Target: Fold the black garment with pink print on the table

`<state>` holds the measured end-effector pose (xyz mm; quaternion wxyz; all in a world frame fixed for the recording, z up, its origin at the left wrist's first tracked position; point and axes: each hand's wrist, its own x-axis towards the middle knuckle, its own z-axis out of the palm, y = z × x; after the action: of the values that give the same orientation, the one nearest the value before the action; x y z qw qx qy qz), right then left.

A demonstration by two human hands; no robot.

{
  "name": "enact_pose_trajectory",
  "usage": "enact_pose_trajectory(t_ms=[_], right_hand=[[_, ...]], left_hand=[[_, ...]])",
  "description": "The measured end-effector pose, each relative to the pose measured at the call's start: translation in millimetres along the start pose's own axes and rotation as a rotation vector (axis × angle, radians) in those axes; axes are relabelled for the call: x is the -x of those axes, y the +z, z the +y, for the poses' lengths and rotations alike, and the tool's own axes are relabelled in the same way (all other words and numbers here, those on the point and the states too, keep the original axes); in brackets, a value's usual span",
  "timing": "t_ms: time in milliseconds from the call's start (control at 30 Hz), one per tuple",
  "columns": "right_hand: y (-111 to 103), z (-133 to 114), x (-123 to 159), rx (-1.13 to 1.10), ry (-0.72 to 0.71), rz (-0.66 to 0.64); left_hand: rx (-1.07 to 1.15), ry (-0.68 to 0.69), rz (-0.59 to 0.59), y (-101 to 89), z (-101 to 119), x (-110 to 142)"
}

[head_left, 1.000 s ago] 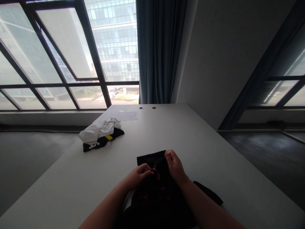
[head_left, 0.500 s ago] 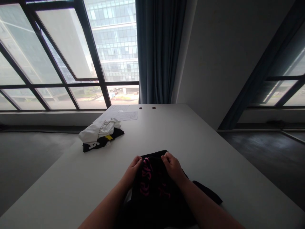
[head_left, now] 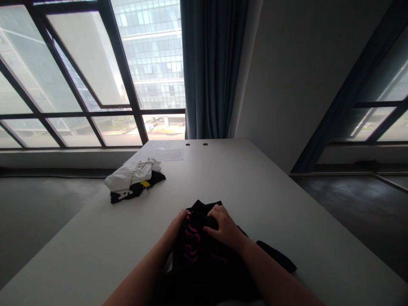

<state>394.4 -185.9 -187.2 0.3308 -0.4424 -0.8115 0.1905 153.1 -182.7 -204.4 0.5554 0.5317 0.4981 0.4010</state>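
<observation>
Black garment (head_left: 195,259) with pink printed lettering sits bunched right in front of you, on the near edge of the white table (head_left: 274,191), its folds running back toward your body. Your left hand (head_left: 174,226) is curled against the garment's left side, fingers (head_left: 184,213) at the edge of the fold; you cannot tell whether they pinch the cloth. Your right hand (head_left: 225,227) lies open on top of the garment, fingers (head_left: 212,215) spread and touching the fabric, not closed on it. A black strip of cloth (head_left: 276,256) stretches out past your right forearm, lying flat on the table; you cannot tell whether it joins the garment.

Farther along, to your left, a white garment (head_left: 130,173) lies crumpled on a folded black garment (head_left: 135,190), which shows a yellow label (head_left: 145,183). Beyond them, printed papers (head_left: 162,153) lie near the far edge, close to two small holes (head_left: 196,144) in the tabletop. Past the table, a blue curtain (head_left: 212,68) hangs beside a dark-framed window (head_left: 73,76), with a glass office building (head_left: 153,55) outside.
</observation>
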Motion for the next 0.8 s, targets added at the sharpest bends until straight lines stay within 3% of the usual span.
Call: enact_pose_trajectory(t_ms=[100, 200, 300, 367, 467, 600, 700, 800], right_hand=[[2, 1, -1, -0.018, 0.001, 0.087], [2, 10, -2, -0.056, 0.206, 0.215], [-2, 23, -4, -0.132, 0.422, 0.331], [-4, 30, -5, -0.149, 0.476, 0.421], [-7, 35, -4, -0.163, 0.502, 0.501], [-9, 33, -2, -0.221, 0.507, 0.527], [-9, 30, -2, -0.256, 0.493, 0.535], [-11, 27, -2, -0.283, 0.466, 0.522]], left_hand=[[0.068, 0.074, -0.217, -1.1, 5, 7], [-0.026, 0.145, -0.43, 1.7, 11, 16], [-0.196, 0.11, -0.403, 6.5, 14, 21], [-0.27, 0.041, -0.366, 8.1, 16, 20], [-0.261, -0.037, -0.403, 7.0, 19, 18], [-0.099, -0.094, -0.374, 5.0, 20, 18], [0.16, -0.184, -0.316, 5.7, 19, 19], [0.399, -0.259, -0.337, 6.5, 18, 20]])
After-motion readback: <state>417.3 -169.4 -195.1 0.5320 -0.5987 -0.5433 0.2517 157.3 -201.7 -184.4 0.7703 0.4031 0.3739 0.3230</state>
